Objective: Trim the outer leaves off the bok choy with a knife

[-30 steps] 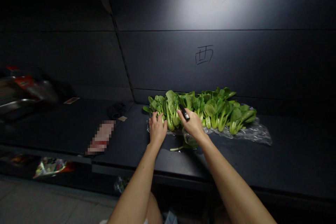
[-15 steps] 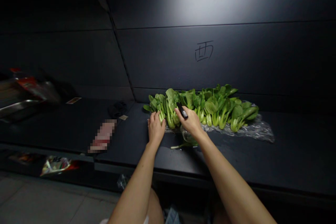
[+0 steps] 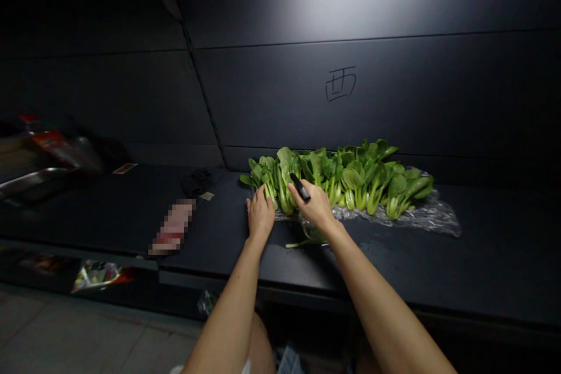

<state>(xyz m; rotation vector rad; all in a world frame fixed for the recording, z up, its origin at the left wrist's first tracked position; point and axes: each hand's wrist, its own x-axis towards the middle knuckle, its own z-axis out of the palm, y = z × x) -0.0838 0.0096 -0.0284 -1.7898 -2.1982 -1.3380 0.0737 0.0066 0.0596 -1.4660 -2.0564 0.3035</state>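
Note:
A row of bok choy [image 3: 372,187], leaves toward the back wall and pale stems toward me, lies on clear plastic wrap [image 3: 432,219] on the dark shelf. My left hand [image 3: 260,214] touches the leftmost bok choy with its fingers stretched out over the stems, not wrapped round them. Closed on a short black stick-shaped object [image 3: 300,187], my right hand [image 3: 317,205] is above the front edge of the row. What kind of tool it is I cannot make out. Beneath that wrist is something clear and rounded, partly hidden, beside a loose green stalk [image 3: 298,245].
On the left part of the shelf are a blurred-out pinkish card [image 3: 174,227], a dark crumpled cloth [image 3: 196,182] and a metal tray [image 3: 35,180] with red packaging. A colourful packet [image 3: 99,274] sits below the shelf edge. A dark panelled wall [image 3: 272,93] rises behind.
My right hand has moved slightly left with the black object. The left hand has hardly moved, its thumb now closer to the fingers. The bok choy lies as before.

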